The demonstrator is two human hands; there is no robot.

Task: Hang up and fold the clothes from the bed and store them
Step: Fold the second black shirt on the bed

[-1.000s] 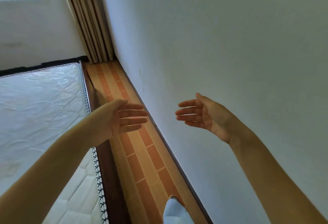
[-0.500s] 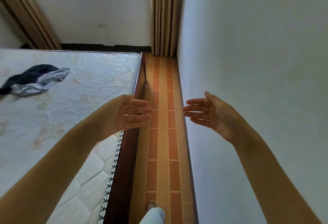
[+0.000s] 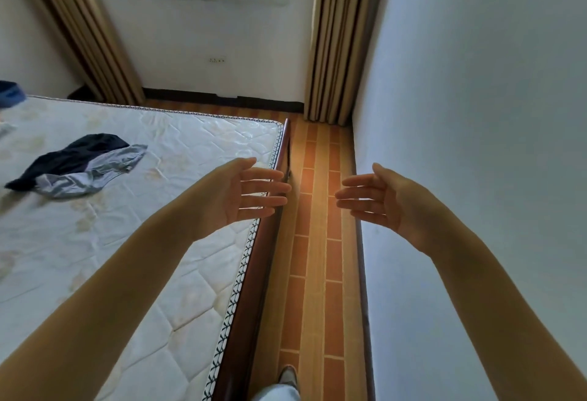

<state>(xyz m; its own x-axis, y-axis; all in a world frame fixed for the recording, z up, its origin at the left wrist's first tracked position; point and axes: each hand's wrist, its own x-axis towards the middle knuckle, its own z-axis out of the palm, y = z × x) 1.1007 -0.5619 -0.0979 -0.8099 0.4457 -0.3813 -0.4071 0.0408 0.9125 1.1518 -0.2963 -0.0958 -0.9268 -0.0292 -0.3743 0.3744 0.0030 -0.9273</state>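
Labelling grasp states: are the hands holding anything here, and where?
Nothing held. Left hand and right hand are open; the dark navy and grey garment lies untouched on the mattress.

Both bare forearms reach forward — the left hand (image 3: pixel 244 192) and the right hand (image 3: pixel 379 198) face each other, palms inward, fingers straight and spread, holding nothing.

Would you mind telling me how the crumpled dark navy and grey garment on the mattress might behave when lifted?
The crumpled dark navy and grey garment lies in soft folds, so it will probably droop limply. It looks thin, likely light. Its grey part seems glossy, perhaps slippery.
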